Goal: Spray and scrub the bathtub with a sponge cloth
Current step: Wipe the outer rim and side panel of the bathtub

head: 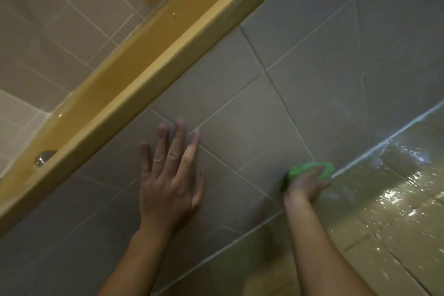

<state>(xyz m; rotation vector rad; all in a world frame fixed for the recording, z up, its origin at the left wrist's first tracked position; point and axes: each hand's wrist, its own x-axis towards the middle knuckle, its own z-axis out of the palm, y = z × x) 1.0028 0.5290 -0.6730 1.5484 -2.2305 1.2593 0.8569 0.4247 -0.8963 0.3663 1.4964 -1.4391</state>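
My left hand (169, 175) lies flat with its fingers spread on the grey tiled side wall (230, 113) below the tub rim. My right hand (306, 184) grips a green sponge cloth (310, 170) and presses it against the tiles close to the white grout seam where the wall meets the wet floor. The yellow bathtub rim (149, 55) runs diagonally from lower left to upper right. No spray bottle is in view.
A round metal fitting (44, 157) sits on the tub's inner wall at the left. The tiled floor (396, 211) at the lower right is wet and shiny. Beige wall tiles (48, 19) fill the upper left beyond the tub.
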